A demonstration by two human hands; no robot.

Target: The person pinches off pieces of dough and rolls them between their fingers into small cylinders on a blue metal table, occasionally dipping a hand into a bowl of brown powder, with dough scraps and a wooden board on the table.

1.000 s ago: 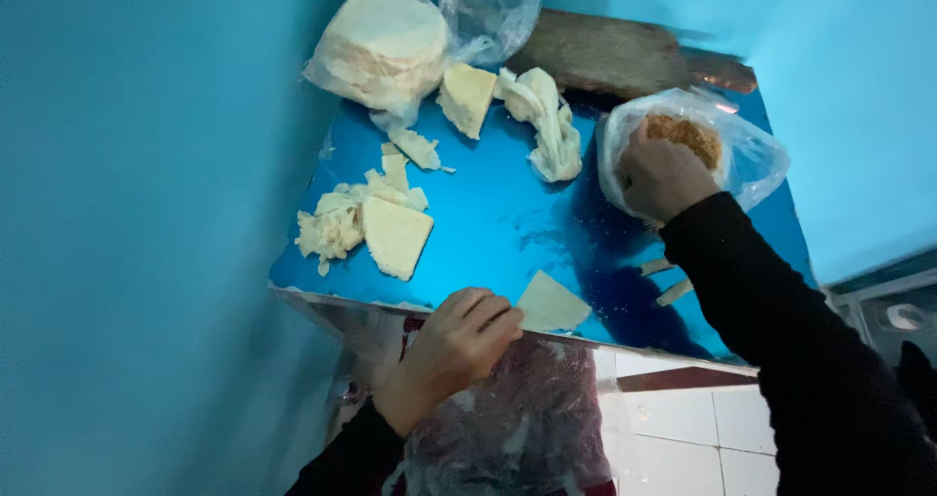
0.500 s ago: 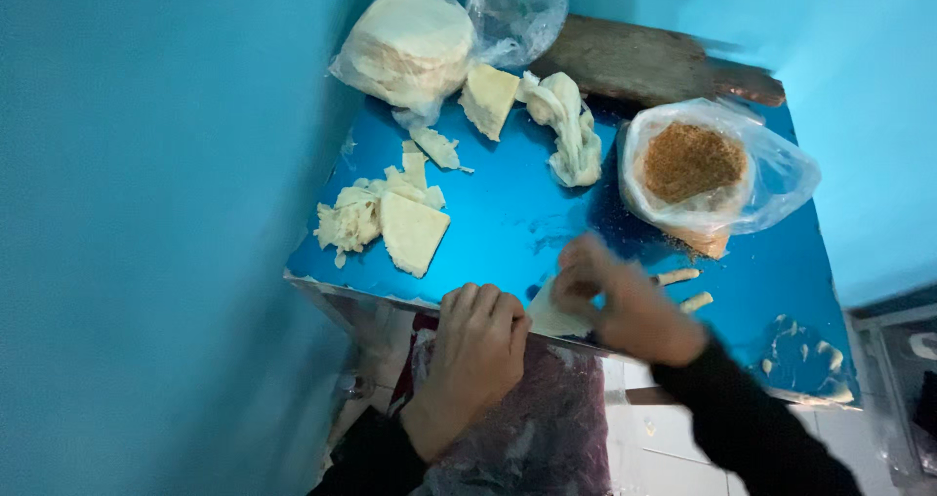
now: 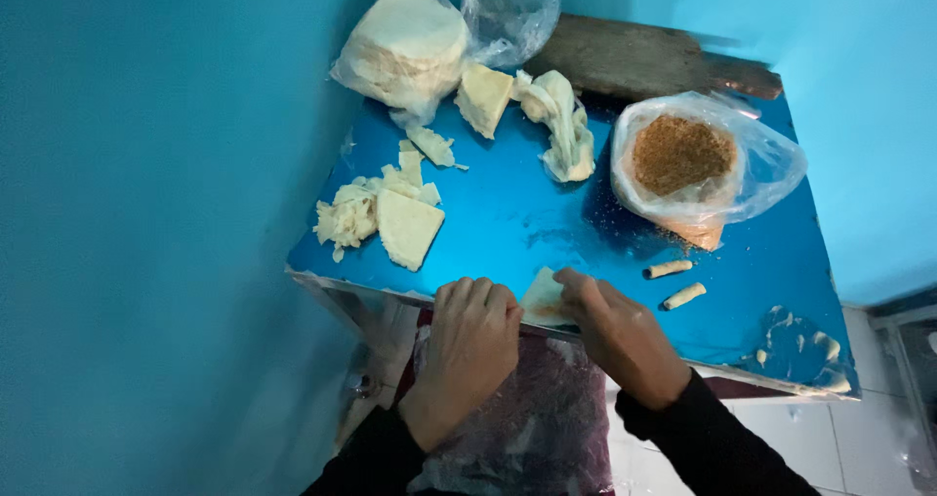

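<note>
Between both hands [image 3: 475,335], dough wrapper [image 3: 543,298].

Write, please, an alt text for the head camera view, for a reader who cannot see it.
Two hands, left hand and right hand, press on a pale dough piece at the near edge of a shiny blue table. Behind lie two small rolls, a bag of brown crumbs and more dough pieces.

Single head-worn view, looking steeply down from above and close over a small blue table [image 3: 547,213] set into a blue corner. Table slanted across the middle of the frame, far edge toward the top. Both hands, left [image 3: 475,335] and right [image 3: 620,335], entering from the bottom edge at the near rim. White tiled floor [image 3: 859,447] at lower right.
</note>
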